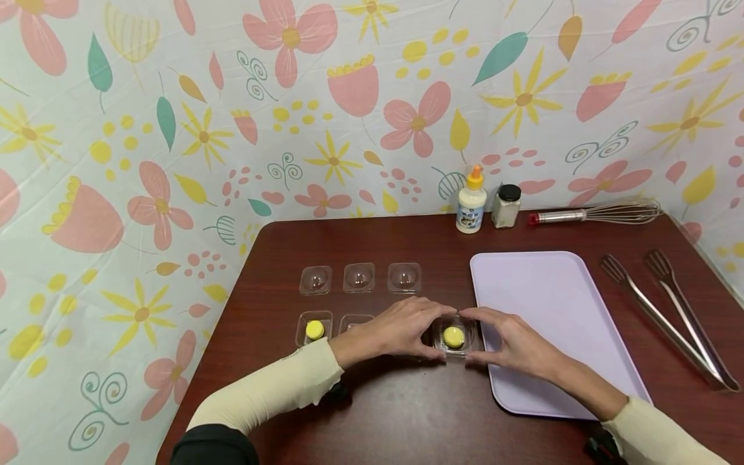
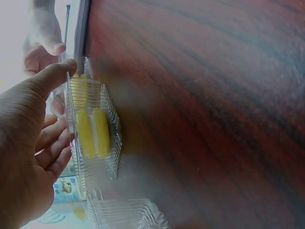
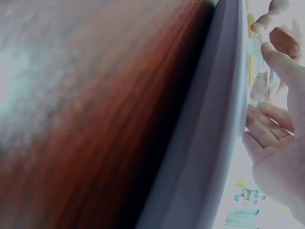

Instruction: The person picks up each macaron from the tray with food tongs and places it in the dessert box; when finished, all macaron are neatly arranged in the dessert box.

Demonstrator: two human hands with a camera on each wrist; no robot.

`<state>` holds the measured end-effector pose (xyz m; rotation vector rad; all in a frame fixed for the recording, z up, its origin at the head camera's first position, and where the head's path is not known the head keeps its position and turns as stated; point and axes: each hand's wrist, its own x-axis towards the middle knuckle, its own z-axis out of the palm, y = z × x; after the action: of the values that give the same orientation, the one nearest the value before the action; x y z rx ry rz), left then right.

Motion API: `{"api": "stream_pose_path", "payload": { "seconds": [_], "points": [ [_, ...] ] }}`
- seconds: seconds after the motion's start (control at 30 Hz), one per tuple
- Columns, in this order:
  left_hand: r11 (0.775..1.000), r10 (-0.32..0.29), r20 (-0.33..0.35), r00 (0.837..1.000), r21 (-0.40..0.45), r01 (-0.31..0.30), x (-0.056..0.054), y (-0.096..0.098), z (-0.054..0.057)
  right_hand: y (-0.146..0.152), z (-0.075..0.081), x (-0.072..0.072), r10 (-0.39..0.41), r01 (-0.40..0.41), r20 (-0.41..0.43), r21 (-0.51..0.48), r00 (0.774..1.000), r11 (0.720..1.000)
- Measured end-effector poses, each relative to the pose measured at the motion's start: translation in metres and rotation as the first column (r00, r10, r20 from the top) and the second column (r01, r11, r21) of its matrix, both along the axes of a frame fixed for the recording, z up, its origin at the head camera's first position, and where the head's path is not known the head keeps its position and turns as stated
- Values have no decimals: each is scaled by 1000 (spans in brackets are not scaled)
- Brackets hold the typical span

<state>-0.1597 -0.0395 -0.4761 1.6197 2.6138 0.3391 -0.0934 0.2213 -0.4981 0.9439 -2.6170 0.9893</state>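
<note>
A clear plastic box (image 1: 438,349) with a round yellow macaron (image 1: 453,336) inside sits between both hands at the tray's left edge. My left hand (image 1: 401,326) grips its left side, thumb at the near corner and fingers at the far one. On the opposite side my right hand (image 1: 517,345) holds it the same way. Seen from the left wrist, a yellow macaron (image 2: 100,133) with pale filling lies in a ridged clear box close by the left hand. Further left stands another clear box (image 1: 299,332) with a yellow macaron (image 1: 314,330). The left arm partly covers a neighbouring box (image 1: 349,319).
Clear domed lids (image 1: 316,281) form a row behind the boxes. A pale purple tray (image 1: 535,284) lies right, with metal tongs (image 1: 686,323) beyond it. Along the back stand a white bottle (image 1: 471,206) and a black-lidded jar (image 1: 507,206), beside a whisk (image 1: 599,213).
</note>
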Motion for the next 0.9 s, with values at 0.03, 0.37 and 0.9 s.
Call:
{"api": "stream_pose_path", "payload": {
  "seconds": [0.03, 0.37, 0.9],
  "points": [
    [1000, 0, 0, 1000, 0, 0, 0, 0, 0, 0, 0, 0, 0, 0, 0, -1, 1000, 1000],
    [1000, 11, 17, 1000, -3, -11, -1, 0, 0, 0, 3, 0, -4, 4, 47, 10, 999, 1000],
    [999, 31, -1, 1000, 43, -31, 0, -7, -3, 1, 8, 3, -6, 4, 59, 22, 998, 1000]
  ]
}}
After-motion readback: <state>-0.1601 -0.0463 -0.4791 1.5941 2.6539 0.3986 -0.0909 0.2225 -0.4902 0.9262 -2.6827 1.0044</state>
